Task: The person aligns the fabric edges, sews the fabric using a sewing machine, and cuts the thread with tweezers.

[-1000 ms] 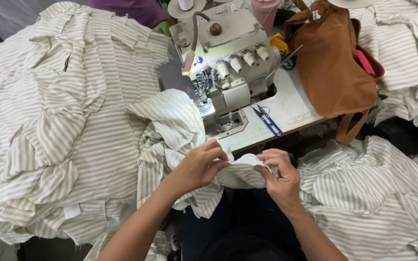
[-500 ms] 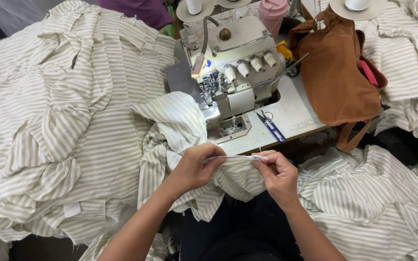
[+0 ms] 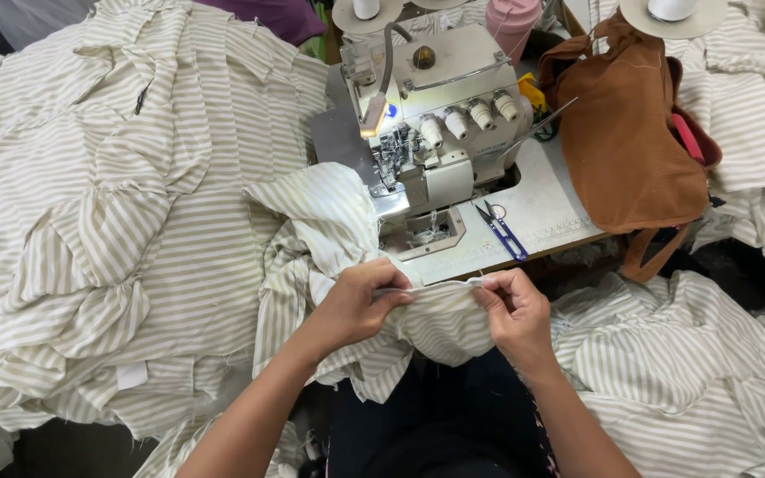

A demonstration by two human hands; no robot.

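Head view, looking down at a sewing desk [image 3: 551, 208].

Left hand [image 3: 360, 305]: grip together, fingers pinched on the top edge of a striped fabric piece [image 3: 440, 323]. Right hand [image 3: 515, 310]: grip likewise clamped on the same edge, thumb and forefinger closed on the cloth. The two hands sit near each other, and the edge runs taut between them.

Position of fabric piece: just off the front edge of the desk, over the person's lap, below the sewing machine [image 3: 436, 133]. It joins a bunched fold of the same cloth [image 3: 320, 212] that rises to the machine's left side.

On the desk: thread snips with blue handles [image 3: 502, 232], lying on the bare top right of the machine's presser area, near the front edge. A brown bag [image 3: 622, 150] sits at the right edge, one strap hanging over the front.

Left of the desk: a large heap of striped cloth [image 3: 117, 221]. Right of the lap: more striped cloth [image 3: 683, 372].
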